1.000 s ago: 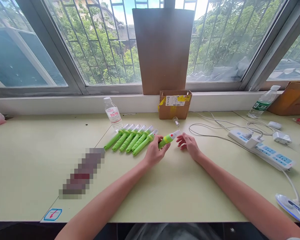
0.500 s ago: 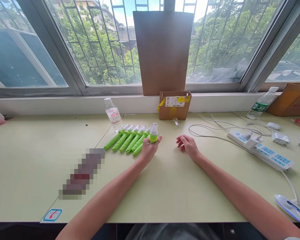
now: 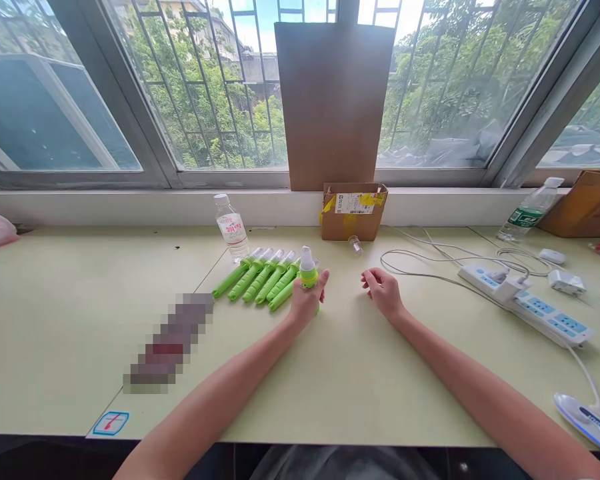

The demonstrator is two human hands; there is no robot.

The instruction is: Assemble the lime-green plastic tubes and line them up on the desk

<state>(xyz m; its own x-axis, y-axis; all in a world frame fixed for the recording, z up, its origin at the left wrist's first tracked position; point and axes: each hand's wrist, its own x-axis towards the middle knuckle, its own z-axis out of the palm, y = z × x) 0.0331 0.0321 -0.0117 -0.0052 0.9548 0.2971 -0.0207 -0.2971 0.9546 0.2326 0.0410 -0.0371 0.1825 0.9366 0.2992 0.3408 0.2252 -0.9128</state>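
My left hand (image 3: 307,303) is wrapped round an upright green squeeze tube with a white tip (image 3: 307,268), its thumb on the far right side. The palm hides most of the tube's body. Just to its left, several slim green tubes with clear caps (image 3: 260,277) lie side by side in a slanted row. My right hand (image 3: 383,289) rests on the table apart from the tube, its fingers curled together with nothing seen in them. Beyond both hands, a small clear cap (image 3: 355,245) lies in front of the cardboard box.
The cardboard box (image 3: 353,227) stands by the window wall. A water bottle (image 3: 233,230) is behind the green row. On the right are a power strip (image 3: 545,313), loose cables (image 3: 420,260) and another bottle (image 3: 525,217). A blurred dark patch (image 3: 170,343) lies left.
My left hand has tilted the tube slightly and lowered a little, showing the end of the row. The right hand's fingers have curled closer together. The whole view has shifted slightly.
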